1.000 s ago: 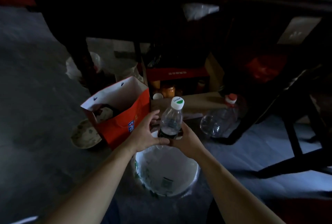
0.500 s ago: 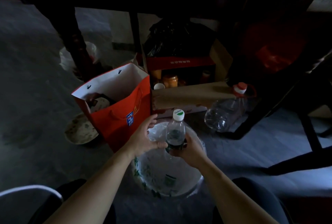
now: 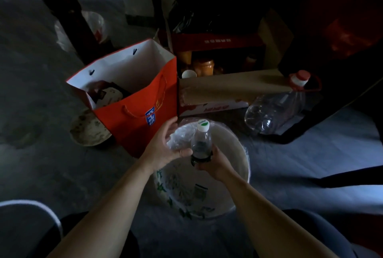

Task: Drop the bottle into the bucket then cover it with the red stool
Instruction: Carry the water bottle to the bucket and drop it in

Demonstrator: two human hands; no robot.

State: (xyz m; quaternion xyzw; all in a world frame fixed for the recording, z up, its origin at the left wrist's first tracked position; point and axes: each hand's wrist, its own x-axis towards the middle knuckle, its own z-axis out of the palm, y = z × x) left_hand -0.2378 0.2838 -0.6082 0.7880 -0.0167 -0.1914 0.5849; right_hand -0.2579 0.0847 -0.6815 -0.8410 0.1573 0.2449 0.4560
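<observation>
A small clear bottle [image 3: 201,140] with a white and green cap stands upright over the mouth of a white bucket [image 3: 243,154] on the floor. My right hand [image 3: 214,163] grips the bottle's dark lower part from below. My left hand [image 3: 163,148] is beside it with fingers spread, its thumb touching the bottle's side. Crumpled clear plastic [image 3: 180,136] lies at the bucket's far rim. A dim red shape [image 3: 350,36] sits in shadow at the upper right; I cannot tell whether it is the stool.
An open red paper bag [image 3: 141,110] stands left of the bucket, touching my left fingers. A cardboard box [image 3: 228,87] with jars lies behind. A large empty jug [image 3: 275,108] lies to the right. Dark furniture legs [image 3: 70,13] stand behind. A dirty dish [image 3: 89,129] lies left.
The view has tilted down and closed in on the bucket. The bottle has come lower, from above the bucket's far rim to over its mouth. Both hands kept their places around it.
</observation>
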